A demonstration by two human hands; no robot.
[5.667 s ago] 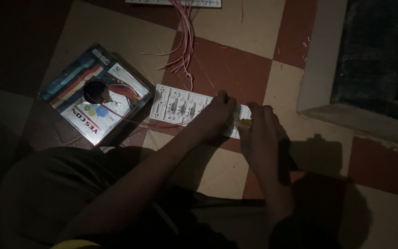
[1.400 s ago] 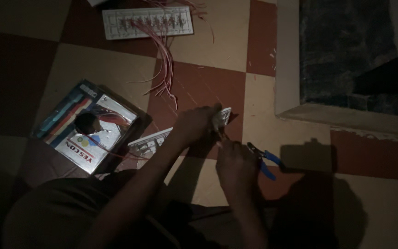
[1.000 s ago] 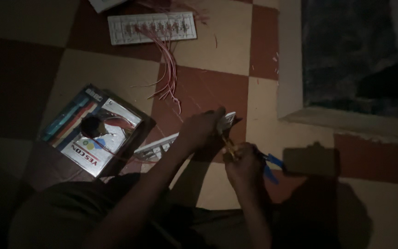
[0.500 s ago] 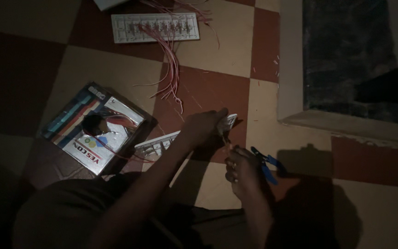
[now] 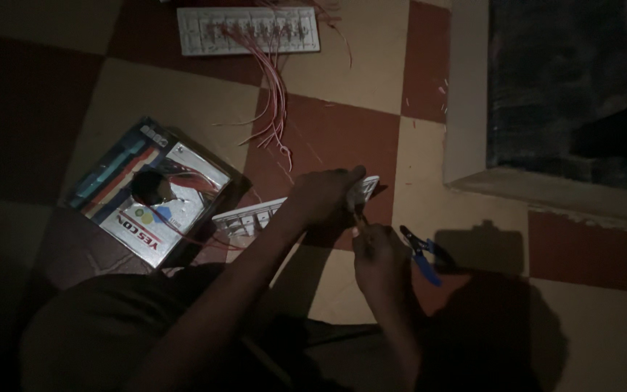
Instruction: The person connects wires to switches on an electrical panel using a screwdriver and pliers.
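While our left hand point(image 5: 322, 194) clamps the switch plate point(image 5: 284, 210), right hand point(image 5: 377, 250) pinches a small tool, wiring looks unfinished.

You have two white switch strips here: one point(image 5: 295, 207) under your hands, another point(image 5: 250, 30) farther off. One blue-handled plier point(image 5: 421, 250) lies nearby. One printed box point(image 5: 155, 212) and one bundle of red wires point(image 5: 273, 109)
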